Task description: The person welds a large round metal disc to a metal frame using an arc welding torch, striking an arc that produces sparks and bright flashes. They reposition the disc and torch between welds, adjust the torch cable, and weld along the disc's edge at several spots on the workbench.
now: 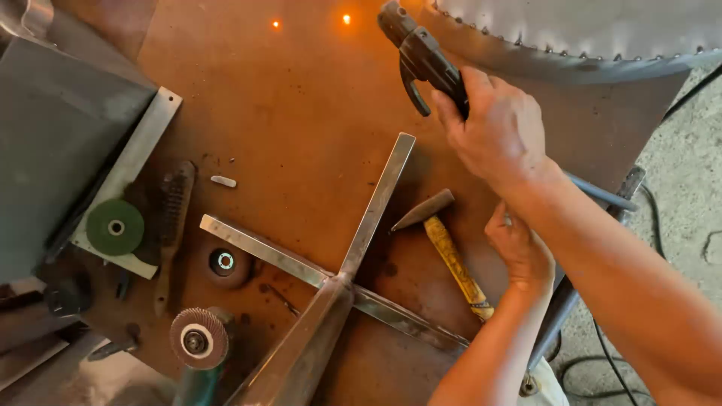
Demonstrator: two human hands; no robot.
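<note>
Grinding discs sit at the left of the frame: a green one [115, 226] on a pale metal plate [143, 154], a worn one [223, 262] lying flat on the rusty steel surface [301, 98], and a flap disc [198, 338] mounted on a grinder at the lower left, all within easy reach. A wire brush [173, 225] lies between them. In the centre, flat steel bars [376, 203] meet in a cross, laid flat as if for joining. Just right of them rests a chipping hammer [450, 252] with a yellowish handle. The left hand [519, 248] is curled loosely beside that handle; whether it grips anything I cannot tell. At the upper right, the right hand [500, 131] is closed around a black electrode holder [421, 56], raised above the surface.
</note>
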